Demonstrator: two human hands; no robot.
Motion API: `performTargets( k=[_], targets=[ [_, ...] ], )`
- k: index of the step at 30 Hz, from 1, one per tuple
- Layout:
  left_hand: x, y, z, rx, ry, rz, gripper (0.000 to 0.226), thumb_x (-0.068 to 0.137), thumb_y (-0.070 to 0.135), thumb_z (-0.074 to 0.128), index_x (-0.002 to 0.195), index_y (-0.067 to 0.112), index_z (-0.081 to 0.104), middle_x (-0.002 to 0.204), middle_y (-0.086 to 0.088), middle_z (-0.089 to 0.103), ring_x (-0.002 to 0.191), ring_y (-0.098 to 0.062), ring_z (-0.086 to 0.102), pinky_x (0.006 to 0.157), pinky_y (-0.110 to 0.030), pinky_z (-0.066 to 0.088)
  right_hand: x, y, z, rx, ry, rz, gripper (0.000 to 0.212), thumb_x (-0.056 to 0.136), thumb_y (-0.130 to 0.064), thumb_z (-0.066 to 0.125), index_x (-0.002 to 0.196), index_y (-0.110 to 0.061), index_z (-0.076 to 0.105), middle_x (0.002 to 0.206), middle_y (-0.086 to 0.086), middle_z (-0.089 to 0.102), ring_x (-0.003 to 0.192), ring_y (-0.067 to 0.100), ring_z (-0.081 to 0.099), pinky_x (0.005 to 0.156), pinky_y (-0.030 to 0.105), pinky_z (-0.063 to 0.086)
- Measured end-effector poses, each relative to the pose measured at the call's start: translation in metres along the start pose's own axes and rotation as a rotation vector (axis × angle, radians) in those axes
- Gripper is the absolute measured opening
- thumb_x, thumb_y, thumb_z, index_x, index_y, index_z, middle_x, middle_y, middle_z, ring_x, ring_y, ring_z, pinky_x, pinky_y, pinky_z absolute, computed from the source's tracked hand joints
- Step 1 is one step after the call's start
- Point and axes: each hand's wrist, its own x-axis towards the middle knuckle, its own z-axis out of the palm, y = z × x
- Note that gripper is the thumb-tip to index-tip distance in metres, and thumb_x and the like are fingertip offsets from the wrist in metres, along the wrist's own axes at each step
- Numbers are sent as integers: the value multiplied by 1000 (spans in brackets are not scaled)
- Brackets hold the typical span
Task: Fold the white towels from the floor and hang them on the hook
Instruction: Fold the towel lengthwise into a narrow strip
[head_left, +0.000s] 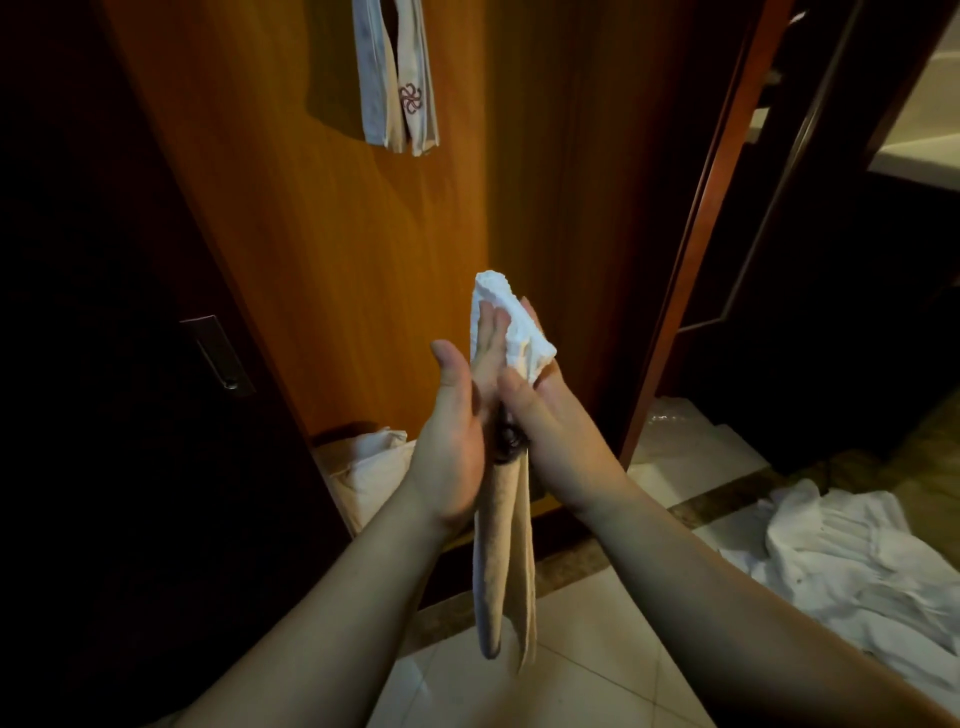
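Item, hands: two. The left hand (457, 415) and the right hand (540, 405) are raised palm to palm, fingers straight, with one folded towel (506, 530) pressed flat between them. Its bright upper end is seen above the fingertips, draped over the right hand; two narrow layers hang down below the wrists, clear of the floor.

Item, hung towels (397, 78): at the top of the wooden door (322, 249), white strips are suspended, one bearing a red emblem. Whether they are one towel doubled or two cannot be told. The hook itself is cut off by the frame's upper edge.

Item, towels on the floor: one crumpled white heap (852, 561) at the right on the tiles; one further pale bundle (363, 467) at the door's foot, near the left wrist. How many towels each holds cannot be counted.

Item, door handle (218, 353): one, on the dark panel at the left.

Progress, as judged: at least one towel is hung; one is folded narrow and in hand, not yet hung; at least two heaps are left to be folded. The task is reckoned under way, with the larger part outstanding.
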Motion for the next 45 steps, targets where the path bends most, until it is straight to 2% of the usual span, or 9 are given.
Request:
performTargets(
  k=[4, 8, 15, 20, 25, 32, 37, 42, 45],
  targets=[
    [5, 0, 1, 22, 3, 0, 79, 77, 80, 11, 141, 45, 42, 165, 11, 24, 149, -4, 25, 122, -31, 25, 2, 5, 1, 21, 130, 24, 60, 102, -54, 41, 154, -26, 32, 109, -43, 63, 104, -18, 59, 74, -2, 44],
    [7, -2, -10, -100, -16, 17, 86, 83, 77, 21, 136, 20, 59, 156, 17, 40, 133, 7, 46, 98, -12, 46, 9, -1, -14, 127, 211, 78, 47, 92, -66, 45, 124, -35, 61, 114, -14, 73, 108, 5, 69, 91, 24, 54],
    [30, -5, -42, 262, 454, 204, 48, 80, 53, 69, 124, 37, 59, 129, 18, 61, 120, 5, 56, 88, -8, 48, 32, -36, -41, -61, 152, -24, 30, 89, -69, 50, 110, -54, 65, 112, -6, 75, 103, 15, 72, 93, 45, 55],
    [49, 3, -59, -1, 76, -98, 87, 56, 56, 91, 129, 20, 59, 123, 0, 71, 113, -20, 67, 92, -33, 54, 46, -61, -44, -118, 3, -72, 31, 93, -63, 52, 121, -52, 59, 118, -2, 73, 108, 20, 71, 99, 55, 52],
    [52, -3, -51, -102, -54, -161, 64, 50, 41, 97, 108, 21, 76, 113, -2, 76, 105, -19, 72, 81, -28, 59, 61, -78, -49, 133, -34, -97, 25, 104, -31, 48, 125, -26, 60, 118, 4, 74, 111, 24, 70, 89, 36, 58],
    [64, 23, -28, -203, -82, -151, 23, 83, 27, 74, 105, 20, 80, 111, -10, 75, 104, -28, 72, 80, -36, 59, 85, -59, -93, 552, 103, 166, 78, 93, -73, 33, 144, -16, 50, 137, 14, 63, 128, 34, 58, 107, 51, 46],
    [84, 58, -28, -240, 18, -236, 44, 81, 30, 74, 120, 11, 67, 114, -13, 74, 108, -32, 71, 84, -47, 59, 48, 22, -80, 548, 30, 593, 56, 88, -63, 56, 84, -14, 83, 91, 9, 78, 83, 23, 76, 68, 35, 60],
    [105, 79, -42, -135, 221, -284, 26, 91, 26, 70, 113, 14, 64, 101, -10, 78, 92, -29, 76, 73, -46, 61, 39, 33, -63, 704, -156, 580, 75, 87, -77, 45, 129, -20, 69, 132, 15, 65, 124, 33, 60, 105, 53, 46],
    [115, 86, -56, -100, 323, -307, 22, 93, 23, 69, 112, 14, 63, 97, -10, 78, 85, -29, 76, 62, -43, 61, 37, 30, -61, 733, -238, 569, 91, 69, -82, 56, 132, -17, 66, 140, 17, 59, 128, 37, 57, 106, 55, 42]
  ],
)
